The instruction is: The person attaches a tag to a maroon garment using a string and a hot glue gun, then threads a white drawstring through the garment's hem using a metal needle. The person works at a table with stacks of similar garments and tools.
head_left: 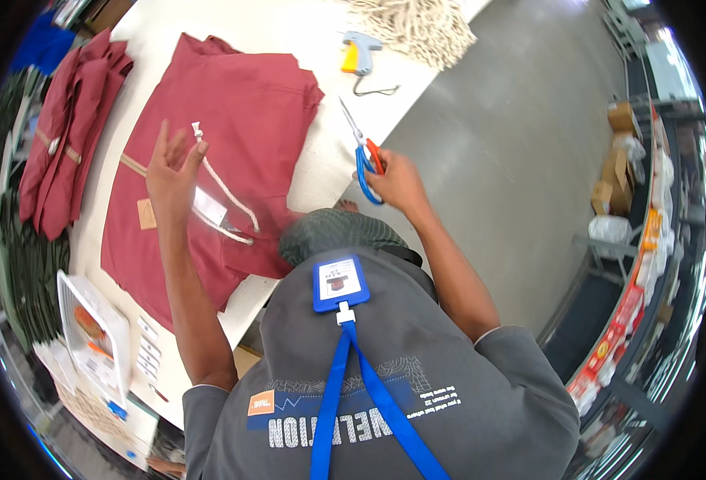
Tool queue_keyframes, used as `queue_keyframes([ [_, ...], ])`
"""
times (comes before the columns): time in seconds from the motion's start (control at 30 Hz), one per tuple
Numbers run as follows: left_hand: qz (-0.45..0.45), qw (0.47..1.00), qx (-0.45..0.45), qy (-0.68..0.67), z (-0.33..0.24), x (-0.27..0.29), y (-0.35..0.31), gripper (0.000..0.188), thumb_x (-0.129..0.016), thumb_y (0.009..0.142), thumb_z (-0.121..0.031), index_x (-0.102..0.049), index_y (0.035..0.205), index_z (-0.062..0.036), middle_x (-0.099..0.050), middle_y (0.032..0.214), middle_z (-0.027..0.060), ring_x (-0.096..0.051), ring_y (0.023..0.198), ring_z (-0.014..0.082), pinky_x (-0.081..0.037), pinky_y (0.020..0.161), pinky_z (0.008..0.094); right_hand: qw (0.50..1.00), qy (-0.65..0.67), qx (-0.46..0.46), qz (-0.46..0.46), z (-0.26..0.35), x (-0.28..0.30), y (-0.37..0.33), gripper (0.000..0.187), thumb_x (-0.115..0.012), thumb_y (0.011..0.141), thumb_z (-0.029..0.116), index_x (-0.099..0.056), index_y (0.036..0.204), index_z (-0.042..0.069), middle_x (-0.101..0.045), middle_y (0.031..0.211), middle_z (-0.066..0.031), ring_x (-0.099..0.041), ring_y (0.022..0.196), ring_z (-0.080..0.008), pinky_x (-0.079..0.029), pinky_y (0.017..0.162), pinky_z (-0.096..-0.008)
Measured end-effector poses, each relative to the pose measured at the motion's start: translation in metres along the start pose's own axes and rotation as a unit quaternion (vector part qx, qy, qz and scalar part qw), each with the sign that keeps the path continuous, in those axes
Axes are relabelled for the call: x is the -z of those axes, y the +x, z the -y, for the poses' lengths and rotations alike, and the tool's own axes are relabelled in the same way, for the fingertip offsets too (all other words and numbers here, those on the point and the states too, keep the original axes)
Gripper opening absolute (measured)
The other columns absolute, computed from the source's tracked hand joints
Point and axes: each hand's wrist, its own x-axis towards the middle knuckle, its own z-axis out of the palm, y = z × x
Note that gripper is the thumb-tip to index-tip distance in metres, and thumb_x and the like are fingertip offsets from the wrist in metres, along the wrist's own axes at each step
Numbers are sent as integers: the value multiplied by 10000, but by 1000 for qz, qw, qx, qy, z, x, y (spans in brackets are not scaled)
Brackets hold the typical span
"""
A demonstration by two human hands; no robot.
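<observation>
Head view: the pale bench (pixel 325 164) has a slanting edge on the right side, and past that edge the grey floor (pixel 497 160) spreads wide, so the right hand (pixel 397 182) has lots of room out there. On the left it is tighter — folded red cloth (pixel 73 136) and a white basket (pixel 127 322) sit along that side. A grey and yellow tag gun (pixel 359 53) lies farther up, near a pile of cream strings (pixel 417 30). The big red cloth piece (pixel 241 88) lies on the bench, right under the left hand (pixel 170 178). That grip is apart, thumb away from fingers, just by the white cord (pixel 223 186); I cannot tell if it touches. The right grip is clamped on the scissors (pixel 361 152) by their red and blue handles, with the blades pointing away over the bench. The red piece is wide, soft and creased — it has a small brown patch (pixel 146 214), a white tag (pixel 210 206), and a knot at the cord's top end.
</observation>
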Motion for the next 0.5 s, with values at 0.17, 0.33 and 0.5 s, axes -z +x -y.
queue_keyframes([
  [0.17, -242, 965, -23, 102, 40, 57, -70, 559, -696, 949, -135, -491, 1453, -6, -647, 1300, 156, -641, 1088, 187, -511, 960, 324, 991, -121, 49, -31, 0, -16, 93, 438, -825, 769, 388, -671, 788, -22, -685, 742, -222, -698, 722, -369, -536, 690, -455],
  [0.33, -433, 890, 83, 116, 82, 59, -177, 285, -672, 969, -144, -611, 1210, -4, -682, 1097, 107, -632, 961, 161, -502, 860, 305, 987, -119, 103, -14, 12, -19, 130, 427, -766, 842, 371, -670, 809, -44, -687, 806, -271, -688, 814, -439, -525, 737, -493],
  [0.5, -433, 846, 254, -180, 101, 12, -246, 441, -536, 1057, -391, -634, 794, -51, -630, 654, 38, -596, 641, 119, -448, 613, 250, 974, -87, 195, -74, 19, -22, 124, 351, -667, 928, 260, -695, 1102, -43, -718, 973, -244, -697, 959, -394, -536, 855, -427],
])
